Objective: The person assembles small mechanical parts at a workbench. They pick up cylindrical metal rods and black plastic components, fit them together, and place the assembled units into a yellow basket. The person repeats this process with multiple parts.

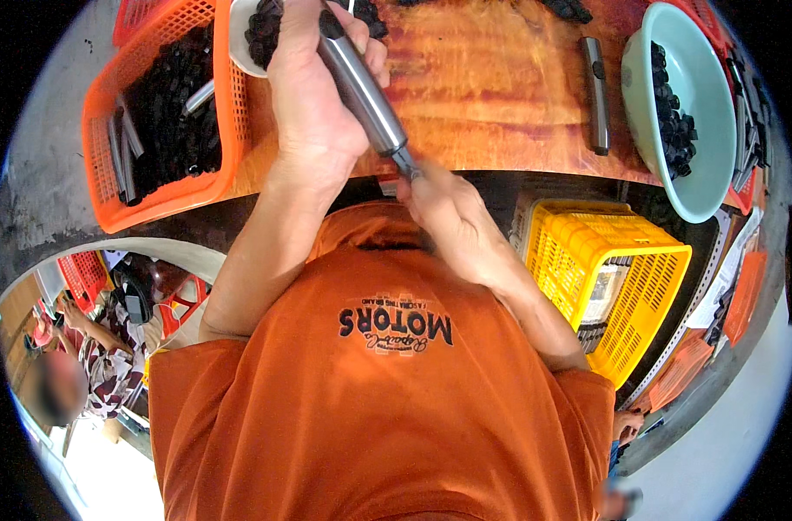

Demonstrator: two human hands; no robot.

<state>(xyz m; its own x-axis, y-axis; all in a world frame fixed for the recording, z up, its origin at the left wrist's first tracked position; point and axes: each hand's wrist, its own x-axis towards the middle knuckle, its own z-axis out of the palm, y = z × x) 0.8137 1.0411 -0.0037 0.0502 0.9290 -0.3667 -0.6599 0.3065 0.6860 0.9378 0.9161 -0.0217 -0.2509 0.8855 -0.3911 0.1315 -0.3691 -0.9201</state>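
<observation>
My left hand is closed around a grey metal tube, shaped like a flashlight body, with a black part near its upper end. The tube slants down toward my chest, over the table's near edge. Below it, my right hand is closed at the tube's lower end, where a narrower metal piece runs into my fingers. What else those fingers grip is hidden. Beyond my left hand stands a white bowl of small black parts. A similar grey tube lies on the wooden table to the right.
An orange basket of black parts and several tubes stands at left. At right, a light-blue bowl holding black parts overhangs the table edge. A yellow crate sits lower, beside my right forearm. Other people are at far left and lower right.
</observation>
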